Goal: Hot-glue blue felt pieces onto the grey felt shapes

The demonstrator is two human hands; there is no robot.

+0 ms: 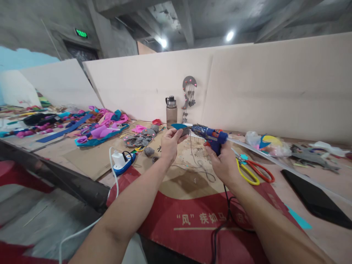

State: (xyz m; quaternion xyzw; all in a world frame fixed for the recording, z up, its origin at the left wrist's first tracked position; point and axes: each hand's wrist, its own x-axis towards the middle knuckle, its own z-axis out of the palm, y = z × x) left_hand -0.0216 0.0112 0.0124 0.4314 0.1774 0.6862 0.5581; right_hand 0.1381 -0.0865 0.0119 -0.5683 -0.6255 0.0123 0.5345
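Observation:
My left hand (169,146) pinches a small blue felt piece (179,126) together with a grey felt piece (186,131), raised above the table. Wrapped round the handle of a blue glue gun (213,136), my right hand (227,165) points its nozzle left, close to the grey felt. Whether the nozzle touches the felt I cannot tell. A thin grey cord (210,176) hangs from the held felt and loops on the cardboard (165,189) below. From under my right hand runs the glue gun's black cable (228,205).
Red-and-yellow-handled scissors (249,172) and a black phone (316,198) lie to the right. A power strip (125,164) sits left, near grey felt pieces (139,139). Behind stands a bottle (172,113), beside a grey moon-shaped hanging ornament (189,82) on the board.

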